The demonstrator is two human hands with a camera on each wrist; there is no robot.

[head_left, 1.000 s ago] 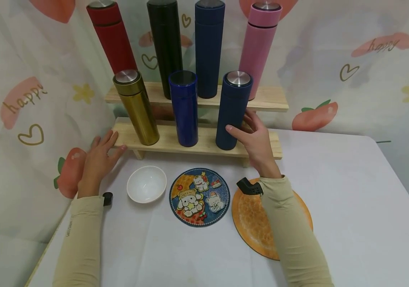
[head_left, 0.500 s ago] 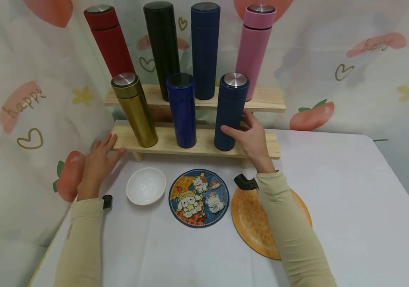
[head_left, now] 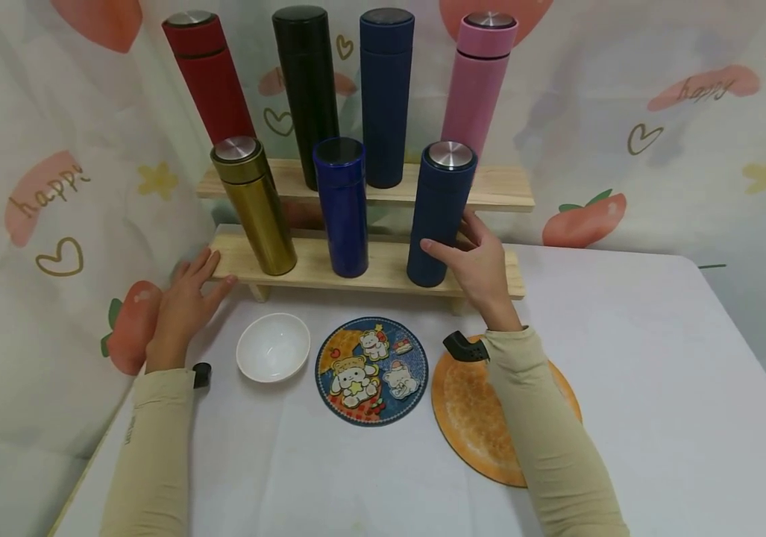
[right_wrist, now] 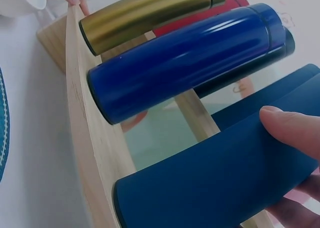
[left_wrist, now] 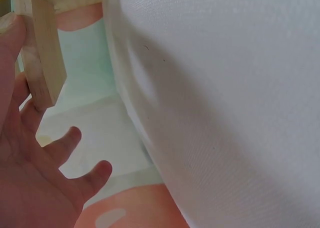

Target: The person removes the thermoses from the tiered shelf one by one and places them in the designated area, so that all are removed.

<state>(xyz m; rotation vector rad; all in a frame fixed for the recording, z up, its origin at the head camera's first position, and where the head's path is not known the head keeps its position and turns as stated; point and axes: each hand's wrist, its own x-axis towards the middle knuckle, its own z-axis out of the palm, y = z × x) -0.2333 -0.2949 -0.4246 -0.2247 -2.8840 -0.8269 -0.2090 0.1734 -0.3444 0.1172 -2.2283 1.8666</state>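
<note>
My right hand [head_left: 479,272] grips a navy thermos bottle [head_left: 441,201] with a silver-topped lid, thumb at its front and fingers behind. The bottle's base is right at the front part of the lower wooden shelf [head_left: 383,257]; in the right wrist view the navy bottle [right_wrist: 210,173] leans across the foreground. My left hand [head_left: 184,306] rests on the shelf's left end. In the left wrist view its fingers [left_wrist: 92,180] are spread, with the thumb against the wood. On the same shelf stand a gold thermos bottle [head_left: 258,212] and a glossy blue one [head_left: 344,216].
Behind, the upper shelf [head_left: 497,192] holds red [head_left: 211,78], black [head_left: 307,97], navy [head_left: 385,101] and pink [head_left: 479,82] bottles. In front lie a white bowl [head_left: 274,348], a round cartoon mat [head_left: 371,414] and an orange round mat [head_left: 470,425], partly under my right forearm.
My right hand has shifted the navy bottle slightly right and towards me along the lower shelf, covering more of the pink bottle. The left hand has stayed on the shelf end.
</note>
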